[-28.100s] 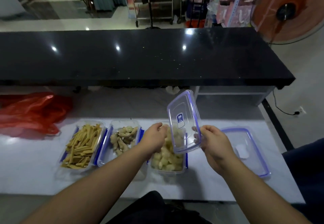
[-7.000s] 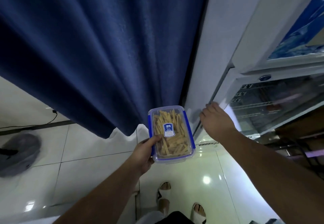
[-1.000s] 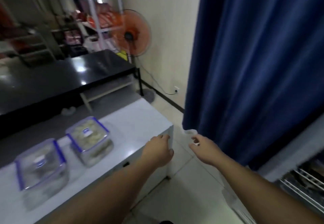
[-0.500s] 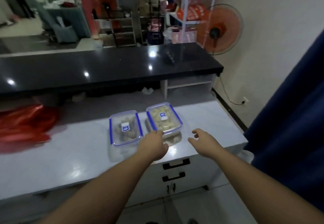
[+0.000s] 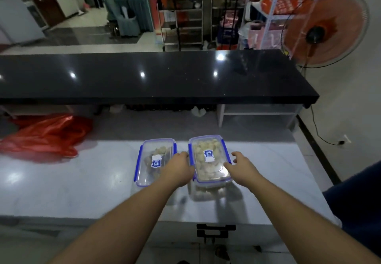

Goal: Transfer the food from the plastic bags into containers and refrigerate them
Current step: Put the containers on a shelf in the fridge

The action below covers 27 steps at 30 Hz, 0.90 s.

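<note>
Two lidded containers sit side by side on the white worktop (image 5: 82, 181), and both hands are closing in on the right container (image 5: 209, 158), the one with the pale chunky food. The left hand (image 5: 178, 170) is in the gap between the two boxes, fingers loosely curled against the right one's left wall. The right hand (image 5: 240, 169) is spread fairly wide at its right edge, fingertips about touching the lid rim. I can't tell if either hand has a real grip; it looks like nothing's lifted, since the box sits flat on the worktop.

If I were doing this, I'd get the thumbs on top and the fingers under the long sides, then lift it level. The blue clips look snapped down, but I wouldn't carry it by the lid alone.

The main thing in the way is the left container (image 5: 155, 160), just beside the target with a narrow gap, and the left hand partly overlaps it. A sloppy lift could nudge or drag it, though it's well back from the front edge.

Other stuff around: a crumpled red plastic bag (image 5: 45, 135) well off to the left, a long black counter (image 5: 154, 76) behind, an orange fan (image 5: 323, 28) in the far right corner, and drawer handles (image 5: 215, 230) below the worktop's front edge.
</note>
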Each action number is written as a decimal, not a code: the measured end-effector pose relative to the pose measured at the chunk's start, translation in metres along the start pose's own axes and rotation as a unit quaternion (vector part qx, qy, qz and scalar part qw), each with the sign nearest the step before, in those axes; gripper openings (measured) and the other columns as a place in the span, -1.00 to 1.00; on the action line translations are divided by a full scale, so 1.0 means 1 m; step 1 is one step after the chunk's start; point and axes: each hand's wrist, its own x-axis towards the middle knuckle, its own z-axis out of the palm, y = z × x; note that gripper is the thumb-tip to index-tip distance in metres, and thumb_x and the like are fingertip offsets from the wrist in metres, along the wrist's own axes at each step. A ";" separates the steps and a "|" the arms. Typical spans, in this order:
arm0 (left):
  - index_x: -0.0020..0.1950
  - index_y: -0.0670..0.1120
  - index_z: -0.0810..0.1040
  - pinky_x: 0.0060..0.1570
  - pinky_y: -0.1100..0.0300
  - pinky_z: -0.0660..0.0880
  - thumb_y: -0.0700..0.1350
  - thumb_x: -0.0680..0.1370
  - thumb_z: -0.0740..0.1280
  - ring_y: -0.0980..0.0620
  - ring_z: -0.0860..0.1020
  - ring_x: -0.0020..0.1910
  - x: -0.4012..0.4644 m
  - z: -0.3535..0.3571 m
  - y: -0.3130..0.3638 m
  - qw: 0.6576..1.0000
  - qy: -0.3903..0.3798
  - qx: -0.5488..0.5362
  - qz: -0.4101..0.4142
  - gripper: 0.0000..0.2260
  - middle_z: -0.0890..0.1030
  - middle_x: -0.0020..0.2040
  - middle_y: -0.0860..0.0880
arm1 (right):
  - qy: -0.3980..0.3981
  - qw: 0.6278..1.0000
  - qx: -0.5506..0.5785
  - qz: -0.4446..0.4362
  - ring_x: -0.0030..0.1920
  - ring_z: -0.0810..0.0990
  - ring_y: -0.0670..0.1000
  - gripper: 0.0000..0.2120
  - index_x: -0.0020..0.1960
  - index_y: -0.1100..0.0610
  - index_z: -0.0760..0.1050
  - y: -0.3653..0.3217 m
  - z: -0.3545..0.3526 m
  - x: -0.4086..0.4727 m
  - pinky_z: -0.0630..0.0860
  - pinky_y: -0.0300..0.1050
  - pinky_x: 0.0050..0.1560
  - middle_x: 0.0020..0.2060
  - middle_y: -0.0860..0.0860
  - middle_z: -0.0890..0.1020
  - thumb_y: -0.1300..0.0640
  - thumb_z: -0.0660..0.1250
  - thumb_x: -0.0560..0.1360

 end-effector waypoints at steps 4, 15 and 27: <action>0.48 -0.11 0.41 0.05 0.03 0.60 -0.07 0.60 0.30 -0.11 0.62 0.08 0.020 0.012 0.016 0.995 -0.012 -0.069 -0.075 -0.56 0.60 0.18 -0.08 | -0.044 0.997 0.049 0.027 0.26 0.58 0.15 -0.36 0.59 0.10 0.23 0.007 -0.006 0.036 0.55 0.08 0.29 0.41 0.11 0.50 -0.08 0.32 0.60; 0.48 -0.06 0.44 0.26 -0.08 0.57 0.21 0.47 0.20 -0.12 0.61 0.16 0.053 0.054 0.010 0.910 -0.065 -0.321 -0.255 -0.37 0.61 0.24 -0.07 | -0.106 0.963 0.219 0.120 0.04 0.70 0.09 -0.62 0.31 0.05 0.49 0.015 0.017 0.070 0.66 0.13 0.15 0.10 0.01 0.68 -0.13 0.30 0.59; 0.34 -0.03 0.51 0.07 -0.01 0.68 0.04 0.59 0.37 -0.05 0.69 0.06 0.060 0.050 0.032 0.886 -0.042 -0.408 -0.215 -0.65 0.67 0.14 -0.03 | -0.068 0.951 0.273 0.126 -0.01 0.72 0.09 -0.76 0.21 0.08 0.58 0.021 0.005 0.070 0.69 0.02 -0.04 0.03 0.03 0.71 0.03 0.36 0.59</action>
